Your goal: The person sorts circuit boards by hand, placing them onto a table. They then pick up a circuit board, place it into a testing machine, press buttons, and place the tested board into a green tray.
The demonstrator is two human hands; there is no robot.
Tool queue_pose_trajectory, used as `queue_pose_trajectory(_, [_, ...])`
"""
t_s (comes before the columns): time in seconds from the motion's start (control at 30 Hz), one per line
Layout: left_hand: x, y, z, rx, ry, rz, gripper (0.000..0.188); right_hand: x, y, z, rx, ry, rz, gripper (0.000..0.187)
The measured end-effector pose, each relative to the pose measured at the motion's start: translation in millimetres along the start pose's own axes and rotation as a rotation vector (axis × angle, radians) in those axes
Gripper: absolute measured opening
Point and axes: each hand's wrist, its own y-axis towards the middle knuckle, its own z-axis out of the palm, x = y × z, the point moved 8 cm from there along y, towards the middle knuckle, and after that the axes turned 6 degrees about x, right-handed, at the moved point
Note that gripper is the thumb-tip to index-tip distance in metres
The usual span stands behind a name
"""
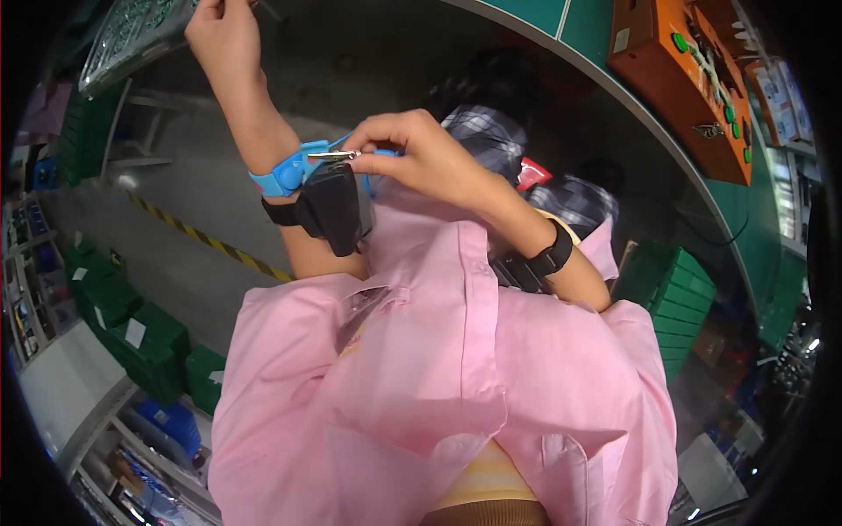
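My right hand (419, 156) is closed in a pinch on a slim silver metal clip (333, 156), which looks like an alligator clip. It holds the clip just above the blue wrist strap (288, 177) around my left wrist; a thin blue cord shows by the fingers. Beside the strap, a black box-shaped device (337, 203) is fastened to my left forearm. My left hand (230, 39) reaches to the top edge, beside a clear tray (114, 72) of small green parts. Its fingers look curled, but their tips are cut off, so what they hold is hidden.
A green worktop (586, 35) curves along the right, bearing an orange box (645, 53) with green buttons. Green crates (671, 294) stand below it, and more green bins (149, 342) at left. Yellow-black tape (210, 241) crosses the floor. A black band (553, 250) circles my right forearm.
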Motion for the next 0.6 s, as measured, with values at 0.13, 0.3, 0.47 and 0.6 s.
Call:
queue_pose_trajectory(0.13, [-27.2, -3.1, 8.5, -0.017, -0.046, 0.170, 0.018, -2.9, 12.3, 6.9, 0.082, 0.224, 0.104, 0.015])
queue_pose_trajectory(0.3, [-31.8, -29.5, 2.0, -0.069, -0.066, 0.382, 0.013, -31.0, 15.5, 17.9, 0.232, 0.218, 0.238, 0.023])
queue_pose_trajectory(0.47, [-61.8, -37.9, 4.6, -0.032, 0.145, 0.436, 0.005, -38.5, 0.8, 16.4, 0.106, 0.274, 0.430, 0.022])
queue_pose_trajectory(0.6, [-75.0, -43.6, -5.0, -0.032, 0.244, 0.465, 0.007, -30.1, 6.8, 24.5, 0.153, 0.462, 0.410, 0.015])
